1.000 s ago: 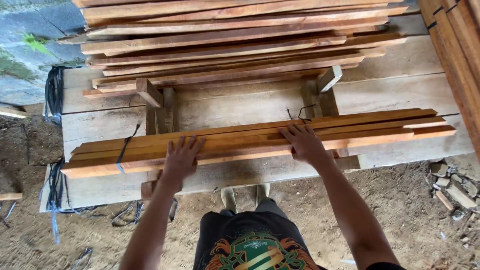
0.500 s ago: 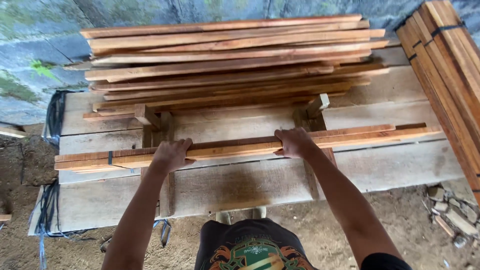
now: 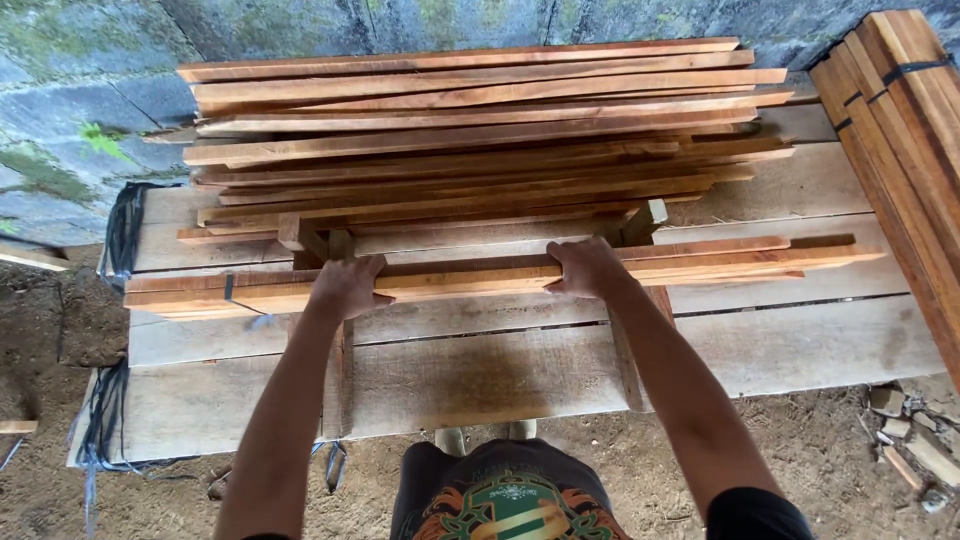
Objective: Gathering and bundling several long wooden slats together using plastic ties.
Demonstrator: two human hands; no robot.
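A bundle of long reddish wooden slats (image 3: 500, 278) is held crosswise above the desk (image 3: 800, 350) of wide grey planks, in front of a larger stack of similar slats (image 3: 480, 130). The bundle runs from left to right across the view, its right end reaching further out than its left. Near its left end a dark strap (image 3: 229, 287) is seen wrapped around it.

The left hand (image 3: 345, 285) is closed over the bundle left of centre, the fingers curled over the far edge and pressed together on the wood. The right hand (image 3: 588, 265) is closed over the bundle right of centre in the same way, the fingers wrapped round the slats. Both arms are stretched forward from the bottom of the view.

Under the bundle, two upright wooden supports (image 3: 340, 370) are fixed across the desk. The larger stack is piled unevenly, close behind the bundle, against a grey block wall (image 3: 90, 90). At the right edge a further strapped bundle of boards (image 3: 910, 130) is seen lying at an angle. Dark straps (image 3: 120, 230) hang at the left end of the desk. Below, a sandy dirt floor (image 3: 830, 470) with a few stones (image 3: 900, 430) is visible.
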